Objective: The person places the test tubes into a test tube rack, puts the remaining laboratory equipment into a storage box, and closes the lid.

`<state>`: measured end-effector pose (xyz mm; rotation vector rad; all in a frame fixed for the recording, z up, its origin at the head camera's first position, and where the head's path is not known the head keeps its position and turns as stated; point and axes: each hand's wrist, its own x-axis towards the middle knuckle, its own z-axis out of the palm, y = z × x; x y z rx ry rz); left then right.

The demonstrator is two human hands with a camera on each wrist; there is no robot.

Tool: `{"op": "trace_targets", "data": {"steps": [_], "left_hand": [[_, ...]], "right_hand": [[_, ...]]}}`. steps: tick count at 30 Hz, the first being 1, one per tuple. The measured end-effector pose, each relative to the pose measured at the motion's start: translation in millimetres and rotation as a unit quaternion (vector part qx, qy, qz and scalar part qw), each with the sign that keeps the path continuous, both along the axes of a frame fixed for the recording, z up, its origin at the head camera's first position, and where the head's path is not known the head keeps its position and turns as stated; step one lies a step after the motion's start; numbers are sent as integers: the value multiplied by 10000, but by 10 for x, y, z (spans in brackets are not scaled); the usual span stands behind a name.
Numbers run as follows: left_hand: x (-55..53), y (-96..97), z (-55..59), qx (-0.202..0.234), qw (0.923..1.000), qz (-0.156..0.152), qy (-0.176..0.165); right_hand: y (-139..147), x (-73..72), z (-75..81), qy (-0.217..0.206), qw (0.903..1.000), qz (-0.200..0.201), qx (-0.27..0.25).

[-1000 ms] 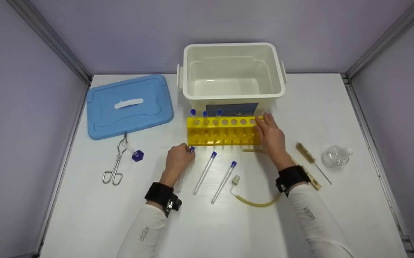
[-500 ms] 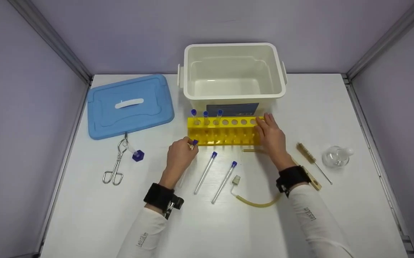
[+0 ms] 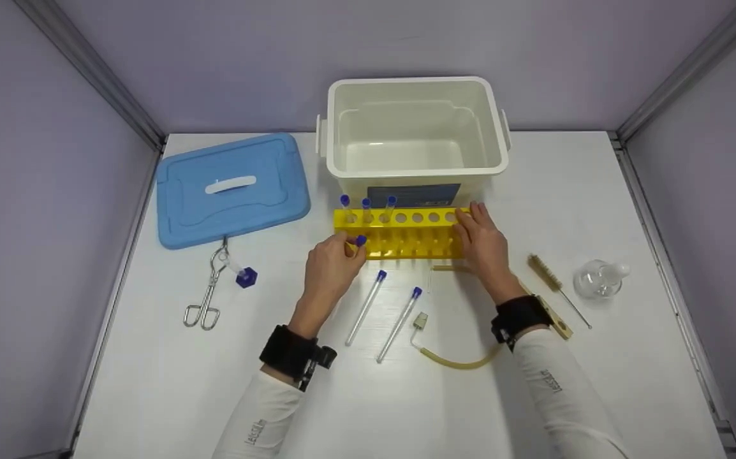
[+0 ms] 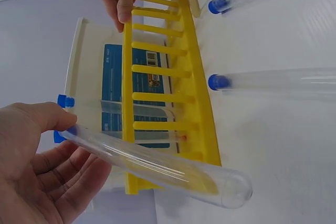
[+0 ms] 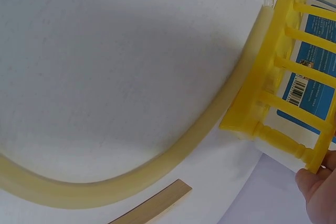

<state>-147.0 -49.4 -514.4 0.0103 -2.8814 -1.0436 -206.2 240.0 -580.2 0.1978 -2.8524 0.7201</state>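
Observation:
My left hand [image 3: 331,264] pinches a clear test tube [image 4: 157,161] near its blue stopper. The tube slants in front of the left end of a yellow test tube rack [image 3: 409,223], its rounded bottom pointing away from the fingers in the left wrist view. Blue-stoppered tubes [image 3: 366,203] stand in the rack's three leftmost holes. At the rack's right end, my right hand [image 3: 486,248] grips the top bar, thumb and fingertips at its edge. Two more stoppered test tubes, one left [image 3: 365,309] and one right [image 3: 398,325], lie on the white table before the rack.
Behind the rack stands a white bin [image 3: 416,173]. A blue lid [image 3: 234,191], metal tongs [image 3: 208,287] and a small purple-based cylinder [image 3: 245,276] lie left. Yellow rubber tubing [image 3: 460,364], a wooden stick [image 3: 556,319], a brush [image 3: 543,271] and a glass bottle [image 3: 597,279] are right.
My left hand has lifted the test tube off the table and carried it up and right to the rack's left end. The right hand stays on the rack.

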Motion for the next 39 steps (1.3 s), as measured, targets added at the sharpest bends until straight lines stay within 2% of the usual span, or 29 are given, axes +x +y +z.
{"op": "trace_targets", "data": {"steps": [9, 15, 20, 26, 33, 39], "left_hand": [[-31, 152, 208, 191, 9978, -187, 606], [-57, 235, 315, 623, 9936, -213, 923], [-86, 321, 396, 1047, 9862, -240, 1257], [-137, 415, 472, 1296, 9740, -333, 1828], [-202, 529, 530, 1464, 9683, -416, 1978], [-269, 606, 517, 1515, 9653, -527, 2060]], "right_hand": [[-8, 1, 11, 13, 10000, -15, 15], [-2, -2, 5, -23, 10000, -29, -47], [0, -5, 4, -110, 9999, -15, -115], [-7, 6, 15, -70, 9999, -8, -99], [-12, -2, 14, -77, 9999, -29, -80], [-15, -5, 7, -104, 9999, -90, -8]]}}
